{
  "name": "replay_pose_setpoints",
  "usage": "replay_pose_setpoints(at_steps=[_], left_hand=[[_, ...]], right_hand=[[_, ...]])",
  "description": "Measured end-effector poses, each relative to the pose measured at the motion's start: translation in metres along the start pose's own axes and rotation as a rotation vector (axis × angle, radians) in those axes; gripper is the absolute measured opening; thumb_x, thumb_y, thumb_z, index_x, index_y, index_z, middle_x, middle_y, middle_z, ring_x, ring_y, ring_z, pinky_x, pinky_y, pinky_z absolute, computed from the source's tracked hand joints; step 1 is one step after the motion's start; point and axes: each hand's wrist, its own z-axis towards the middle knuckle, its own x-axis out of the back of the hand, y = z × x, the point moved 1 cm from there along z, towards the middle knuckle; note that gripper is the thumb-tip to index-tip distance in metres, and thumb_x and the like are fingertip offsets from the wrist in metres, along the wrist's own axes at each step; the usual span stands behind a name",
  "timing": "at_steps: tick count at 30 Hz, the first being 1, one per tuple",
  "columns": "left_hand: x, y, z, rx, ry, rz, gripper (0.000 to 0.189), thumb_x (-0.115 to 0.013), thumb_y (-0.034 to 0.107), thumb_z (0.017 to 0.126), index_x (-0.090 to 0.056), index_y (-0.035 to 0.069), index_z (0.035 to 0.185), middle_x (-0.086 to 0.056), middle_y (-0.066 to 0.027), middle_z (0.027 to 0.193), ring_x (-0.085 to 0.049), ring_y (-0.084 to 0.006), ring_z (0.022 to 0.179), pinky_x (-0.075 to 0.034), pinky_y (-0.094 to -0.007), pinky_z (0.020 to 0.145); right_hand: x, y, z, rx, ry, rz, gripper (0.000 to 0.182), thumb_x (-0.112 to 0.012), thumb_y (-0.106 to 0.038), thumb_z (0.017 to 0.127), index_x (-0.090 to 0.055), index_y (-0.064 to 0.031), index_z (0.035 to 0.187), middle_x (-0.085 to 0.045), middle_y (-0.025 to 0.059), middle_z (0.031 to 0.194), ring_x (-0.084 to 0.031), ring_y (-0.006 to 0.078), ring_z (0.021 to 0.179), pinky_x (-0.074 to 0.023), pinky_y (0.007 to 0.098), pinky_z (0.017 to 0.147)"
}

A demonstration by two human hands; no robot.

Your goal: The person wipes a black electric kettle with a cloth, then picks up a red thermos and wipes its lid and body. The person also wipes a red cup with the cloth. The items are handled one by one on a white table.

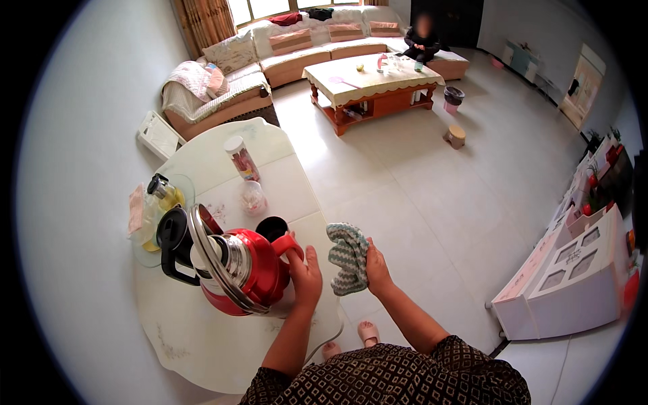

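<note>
A red thermos flask [260, 268] with a silver neck and metal carrying handle is on the white dining table [202, 349]. My left hand [305, 273] has its fingers at the flask's red side handle. In my right hand [375, 266] is a folded cloth with grey-green and white stripes [349, 260], held beside the table's edge. A black-lidded kettle [174, 238] stands against the flask's far side. Behind the flask is a black cup [272, 228]. The flask partly hides the kettle.
A clear jar [245, 162], a small plastic tub [253, 198] and a glass teapot [169, 195] are also on the table. Beyond are a coffee table [374, 83], a sofa [304, 58] with a seated person, a small stool [455, 135] and, right, a white cabinet [572, 298].
</note>
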Motion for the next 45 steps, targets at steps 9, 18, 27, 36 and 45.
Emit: replay_pose_setpoints(at_steps=[9, 18, 27, 36, 45], left_hand=[[0.026, 0.009, -0.014, 0.085, -0.22, -0.183, 0.019, -0.034, 0.015, 0.093, -0.042, -0.001, 0.1, -0.047, -0.0065, 0.086, -0.045, -0.013, 0.08, -0.037, -0.0259, 0.076], [0.085, 0.034, -0.058, 0.116, -0.506, -0.252, 0.026, -0.032, 0.021, 0.092, -0.045, 0.001, 0.1, -0.048, -0.005, 0.085, -0.04, -0.0114, 0.072, -0.035, -0.0249, 0.067], [0.14, 0.039, -0.087, 0.007, -0.633, -0.257, 0.06, -0.027, 0.056, 0.088, -0.049, 0.001, 0.098, -0.048, -0.0049, 0.074, -0.043, -0.0133, 0.066, -0.036, -0.0276, 0.061], [0.198, 0.034, -0.114, 0.023, -0.471, -0.269, 0.076, -0.018, 0.064, 0.085, -0.056, 0.0, 0.069, -0.048, -0.0025, 0.054, -0.043, -0.015, 0.053, -0.036, -0.0288, 0.061], [0.266, 0.035, -0.132, 0.263, -0.263, -0.308, 0.07, -0.034, 0.055, 0.087, -0.058, -0.007, 0.067, -0.053, -0.0084, 0.052, -0.051, -0.0143, 0.043, -0.041, -0.0233, 0.04]], right_hand=[[0.012, 0.014, -0.009, -0.11, -0.139, 0.037, 0.05, -0.024, -0.038, 0.095, -0.048, 0.0024, 0.113, -0.057, 0.0089, 0.102, -0.053, 0.0116, 0.092, -0.0427, 0.0252, 0.083], [-0.011, 0.005, -0.037, -0.228, -0.268, 0.214, 0.051, -0.023, -0.04, 0.095, -0.047, 0.0012, 0.114, -0.058, 0.0092, 0.103, -0.055, 0.0125, 0.091, -0.0469, 0.0265, 0.08], [-0.069, -0.012, -0.075, -0.198, -0.361, 0.191, 0.046, -0.023, -0.035, 0.096, -0.044, -0.0009, 0.117, -0.056, 0.0069, 0.105, -0.053, 0.0113, 0.093, -0.0435, 0.0263, 0.085], [-0.128, -0.005, -0.116, -0.024, -0.624, 0.125, 0.036, -0.027, -0.027, 0.096, -0.042, -0.0013, 0.116, -0.052, 0.0044, 0.107, -0.047, 0.0082, 0.098, -0.0376, 0.0229, 0.087], [-0.137, 0.012, -0.132, -0.094, -0.583, 0.059, 0.034, -0.031, -0.027, 0.095, -0.044, -0.001, 0.114, -0.053, 0.0046, 0.107, -0.049, 0.0091, 0.097, -0.0397, 0.0234, 0.085]])
